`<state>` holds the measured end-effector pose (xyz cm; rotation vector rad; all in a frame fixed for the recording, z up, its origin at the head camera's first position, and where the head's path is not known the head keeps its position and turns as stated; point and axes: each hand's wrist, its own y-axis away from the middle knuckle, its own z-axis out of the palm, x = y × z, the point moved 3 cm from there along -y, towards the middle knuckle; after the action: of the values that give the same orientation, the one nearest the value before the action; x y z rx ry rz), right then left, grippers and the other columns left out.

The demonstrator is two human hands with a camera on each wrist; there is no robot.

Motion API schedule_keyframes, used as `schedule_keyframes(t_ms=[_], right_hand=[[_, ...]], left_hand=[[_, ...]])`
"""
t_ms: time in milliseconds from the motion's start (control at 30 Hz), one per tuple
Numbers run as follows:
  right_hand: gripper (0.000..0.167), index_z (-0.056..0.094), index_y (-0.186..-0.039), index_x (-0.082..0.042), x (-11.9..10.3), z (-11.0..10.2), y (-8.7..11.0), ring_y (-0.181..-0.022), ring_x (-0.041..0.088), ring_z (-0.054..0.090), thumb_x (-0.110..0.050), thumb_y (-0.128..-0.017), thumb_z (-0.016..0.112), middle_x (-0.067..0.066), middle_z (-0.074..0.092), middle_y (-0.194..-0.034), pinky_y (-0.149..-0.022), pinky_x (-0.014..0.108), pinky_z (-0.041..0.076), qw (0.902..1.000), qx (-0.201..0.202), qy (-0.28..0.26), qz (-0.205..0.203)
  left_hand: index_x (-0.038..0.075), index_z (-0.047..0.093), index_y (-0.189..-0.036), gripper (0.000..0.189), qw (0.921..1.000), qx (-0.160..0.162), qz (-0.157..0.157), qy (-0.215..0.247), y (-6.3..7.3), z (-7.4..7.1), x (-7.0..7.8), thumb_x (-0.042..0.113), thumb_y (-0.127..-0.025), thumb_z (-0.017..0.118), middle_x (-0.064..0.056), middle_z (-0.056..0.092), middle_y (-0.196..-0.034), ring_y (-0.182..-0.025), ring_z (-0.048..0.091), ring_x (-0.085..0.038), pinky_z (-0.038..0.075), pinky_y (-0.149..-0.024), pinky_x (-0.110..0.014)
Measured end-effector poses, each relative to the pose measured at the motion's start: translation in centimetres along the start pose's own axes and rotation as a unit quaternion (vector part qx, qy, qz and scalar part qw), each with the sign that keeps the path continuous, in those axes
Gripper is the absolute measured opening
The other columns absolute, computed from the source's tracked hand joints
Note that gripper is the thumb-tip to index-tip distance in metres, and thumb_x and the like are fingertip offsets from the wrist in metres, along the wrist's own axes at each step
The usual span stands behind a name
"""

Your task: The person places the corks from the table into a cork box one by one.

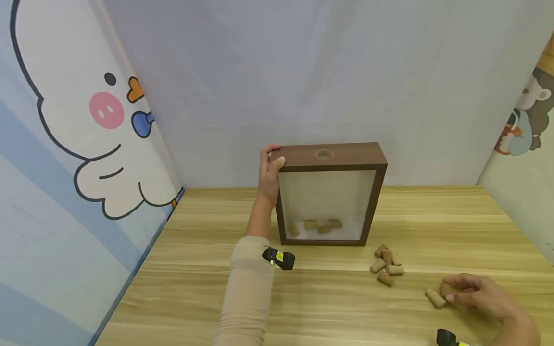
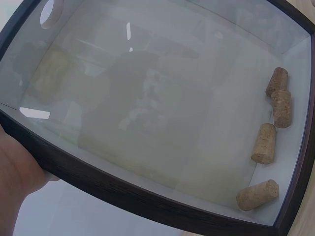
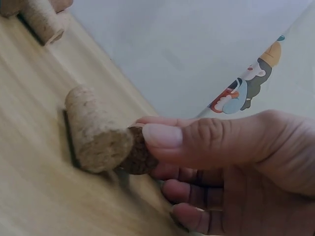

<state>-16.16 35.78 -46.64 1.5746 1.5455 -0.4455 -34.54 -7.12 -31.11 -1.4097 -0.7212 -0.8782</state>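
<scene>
A dark brown framed box [image 1: 333, 156] with a clear front and a round hole in its top stands upright on the table. My left hand [image 1: 269, 178] grips its upper left corner, thumb on the top near the front. Inside, several corks [image 2: 264, 143] lie along the bottom. At the right, my right hand [image 1: 480, 294] pinches a darker cork [image 3: 139, 152] between thumb and fingers. A paler cork [image 3: 96, 130] lies on the table right beside the held one, overlapping it in the right wrist view.
A loose pile of several corks [image 1: 386, 265] lies on the wooden table [image 1: 182, 269], just right of the box's lower corner. Behind the table hangs a pale curtain [image 1: 320, 72]. A cartoon-printed panel [image 1: 65, 144] stands along the left side.
</scene>
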Motion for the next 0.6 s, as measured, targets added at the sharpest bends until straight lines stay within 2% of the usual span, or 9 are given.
schedule_keyframes(t_ms=[167, 267, 333, 467, 600], right_hand=[[0.055, 0.046, -0.126, 0.011, -0.5, -0.4, 0.1, -0.105, 0.044, 0.048, -0.025, -0.088, 0.062, 0.031, 0.049, -0.12, -0.08, 0.048, 0.044, 1.0, 0.0, 0.004, -0.004], [0.052, 0.047, -0.125, 0.01, -1.4, -0.4, 0.0, -0.105, 0.045, 0.049, -0.024, -0.089, 0.062, 0.032, 0.05, -0.119, -0.079, 0.049, 0.045, 0.9994, 0.014, 0.015, -0.026], [0.051, 0.047, -0.126, 0.009, -2.2, -0.3, -0.2, -0.103, 0.036, 0.053, -0.023, -0.089, 0.061, 0.028, 0.052, -0.118, -0.078, 0.045, 0.046, 0.9986, 0.027, 0.007, -0.045], [0.051, 0.043, -0.128, 0.009, -4.3, -0.2, -1.1, -0.094, 0.015, 0.056, -0.02, -0.09, 0.061, 0.022, 0.057, -0.114, -0.076, 0.04, 0.047, 0.9957, 0.034, -0.036, -0.079], [0.055, 0.041, -0.129, 0.008, -6.8, -0.1, -2.1, -0.091, 0.012, 0.058, -0.02, -0.088, 0.063, 0.019, 0.059, -0.11, -0.077, 0.04, 0.047, 0.9926, 0.034, -0.062, -0.099]], left_hand=[[0.007, 0.036, -0.126, 0.052, 1.0, -0.002, -0.002, 0.0, -0.2, -0.2, -0.5, 0.033, -0.082, 0.042, -0.007, 0.024, -0.141, -0.122, 0.025, -0.021, 0.019, -0.098, -0.045], [0.005, 0.035, -0.128, 0.051, 1.0, -0.007, -0.003, 0.0, -0.2, -0.2, -0.4, 0.03, -0.083, 0.041, -0.009, 0.023, -0.141, -0.122, 0.025, -0.022, 0.02, -0.098, -0.044], [0.003, 0.034, -0.128, 0.05, 1.0, -0.009, -0.004, -0.002, -0.1, -0.2, 0.0, 0.026, -0.084, 0.04, -0.011, 0.022, -0.141, -0.121, 0.025, -0.023, 0.02, -0.098, -0.044], [-0.003, 0.033, -0.127, 0.05, 1.0, -0.009, 0.0, -0.002, 0.6, 0.2, 1.7, 0.022, -0.084, 0.039, -0.017, 0.023, -0.139, -0.118, 0.026, -0.024, 0.021, -0.096, -0.042], [-0.005, 0.032, -0.126, 0.05, 0.9999, -0.01, 0.003, 0.003, 0.9, 0.5, 2.8, 0.021, -0.084, 0.038, -0.021, 0.024, -0.138, -0.117, 0.027, -0.024, 0.022, -0.095, -0.041]])
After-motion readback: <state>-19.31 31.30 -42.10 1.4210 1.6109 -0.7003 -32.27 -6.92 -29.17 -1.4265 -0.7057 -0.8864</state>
